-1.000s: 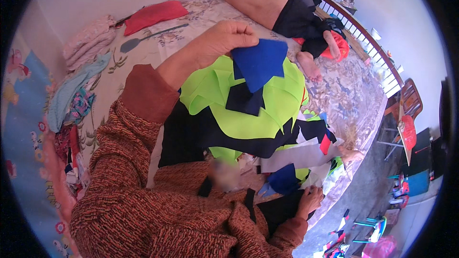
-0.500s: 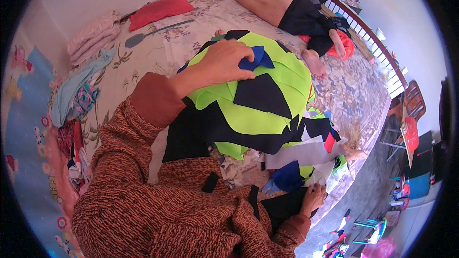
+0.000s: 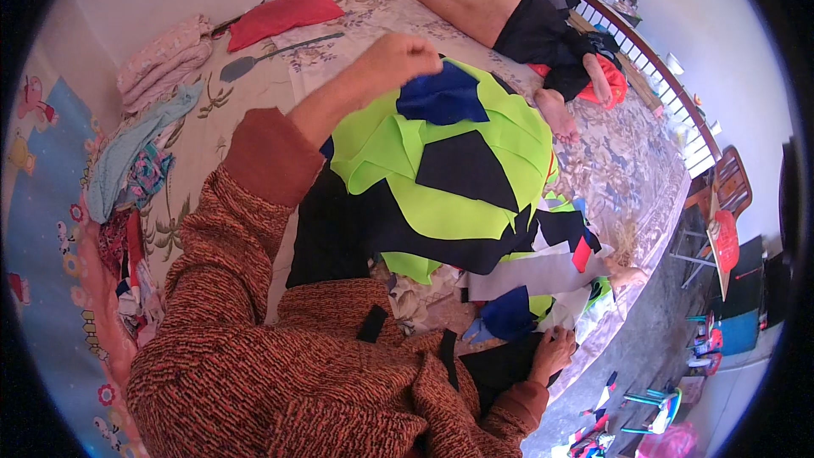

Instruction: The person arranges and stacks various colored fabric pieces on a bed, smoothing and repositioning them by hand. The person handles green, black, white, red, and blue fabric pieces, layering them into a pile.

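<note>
Nearest: brown-red knit sweater, two short black strips on its front. Right hand low on the right, fingers bent, down at the edge of a black cloth; can't tell if it grips anything or just rests. Small scraps on the floor to the right, near a small stool with turquoise legs. Just beyond the right hand: a loose dark-blue piece, then a long grey strip lying crosswise, more mixed offcuts past it. Centre: heap of lime-green pieces, black cloth showing under its near edge. On top of the heap, a four-sided navy-black piece, lying flat. Blue piece sits just beyond it on the heap's far side, slightly creased. Left hand is at the blue piece's far left edge, fingers curled in, nearly closed; can't tell whether the tips pinch that edge or are clear of it. Farther left on the flowered sheet: turquoise cloth, folded pink blanket, grey fly swatter, red pillow. Far right of centre: a person lying on their side, back to camera, in front of a railing.
</note>
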Tool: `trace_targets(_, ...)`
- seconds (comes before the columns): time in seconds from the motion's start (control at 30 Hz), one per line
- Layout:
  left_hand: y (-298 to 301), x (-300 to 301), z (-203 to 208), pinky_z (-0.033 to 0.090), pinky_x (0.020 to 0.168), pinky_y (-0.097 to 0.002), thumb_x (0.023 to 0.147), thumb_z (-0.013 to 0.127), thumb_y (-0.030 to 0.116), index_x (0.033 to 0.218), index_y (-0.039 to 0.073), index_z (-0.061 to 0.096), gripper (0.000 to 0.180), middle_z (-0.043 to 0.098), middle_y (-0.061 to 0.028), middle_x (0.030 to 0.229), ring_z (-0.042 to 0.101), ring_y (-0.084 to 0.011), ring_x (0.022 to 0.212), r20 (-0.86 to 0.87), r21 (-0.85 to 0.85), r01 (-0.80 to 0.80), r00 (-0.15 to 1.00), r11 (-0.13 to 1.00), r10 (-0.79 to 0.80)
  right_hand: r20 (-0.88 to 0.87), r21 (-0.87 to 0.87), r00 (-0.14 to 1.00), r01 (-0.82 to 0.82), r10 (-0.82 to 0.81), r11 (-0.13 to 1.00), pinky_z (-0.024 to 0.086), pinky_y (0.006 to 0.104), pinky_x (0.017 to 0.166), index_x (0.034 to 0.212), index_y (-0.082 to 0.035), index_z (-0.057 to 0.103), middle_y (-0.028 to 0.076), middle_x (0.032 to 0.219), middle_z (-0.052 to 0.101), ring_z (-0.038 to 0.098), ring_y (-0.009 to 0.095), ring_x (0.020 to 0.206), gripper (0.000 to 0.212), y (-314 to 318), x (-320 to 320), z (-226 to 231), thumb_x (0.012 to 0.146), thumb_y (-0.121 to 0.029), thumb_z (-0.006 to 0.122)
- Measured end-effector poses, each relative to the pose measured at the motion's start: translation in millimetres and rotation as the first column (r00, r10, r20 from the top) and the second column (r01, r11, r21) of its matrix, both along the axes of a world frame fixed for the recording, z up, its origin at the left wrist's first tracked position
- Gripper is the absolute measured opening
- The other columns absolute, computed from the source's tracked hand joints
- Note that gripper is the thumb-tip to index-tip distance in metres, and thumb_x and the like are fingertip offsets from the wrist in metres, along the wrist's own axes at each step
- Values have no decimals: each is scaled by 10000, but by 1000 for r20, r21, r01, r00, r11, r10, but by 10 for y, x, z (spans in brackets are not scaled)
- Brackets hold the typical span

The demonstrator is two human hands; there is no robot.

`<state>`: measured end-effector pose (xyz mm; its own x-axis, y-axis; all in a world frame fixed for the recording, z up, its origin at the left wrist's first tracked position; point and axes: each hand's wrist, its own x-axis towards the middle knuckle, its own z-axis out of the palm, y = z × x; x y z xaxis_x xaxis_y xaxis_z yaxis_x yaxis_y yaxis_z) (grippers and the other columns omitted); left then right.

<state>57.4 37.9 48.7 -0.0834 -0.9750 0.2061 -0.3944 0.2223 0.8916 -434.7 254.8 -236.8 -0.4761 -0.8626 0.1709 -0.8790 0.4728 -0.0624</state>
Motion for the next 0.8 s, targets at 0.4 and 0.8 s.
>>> trace_targets(0.4, -651, 426, 63, 464, 823, -312, 863, 624, 272, 1050, 53, 610, 289, 636, -42, 954, 593, -169, 903, 24, -33, -289, 957, 957, 289, 34, 6, 999, 11, -11, 1000, 452, 580, 777, 1035, -155, 651, 63, 1235, 542, 473, 280, 1203, 251, 21, -40, 4, 852, -314, 584)
trace_targets(0.8, 419, -239, -132, 449, 875, -366, 703, 766, 258, 947, 74, 652, 327, 647, -104, 1009, 597, -289, 989, 490, -336, 295, 866, 894, -101, -11, -95, 999, -33, 32, 995, 464, 554, 753, 956, -150, 635, 25, 1065, 565, 527, 277, 1086, 182, 8, 77, 33, 854, -290, 579)
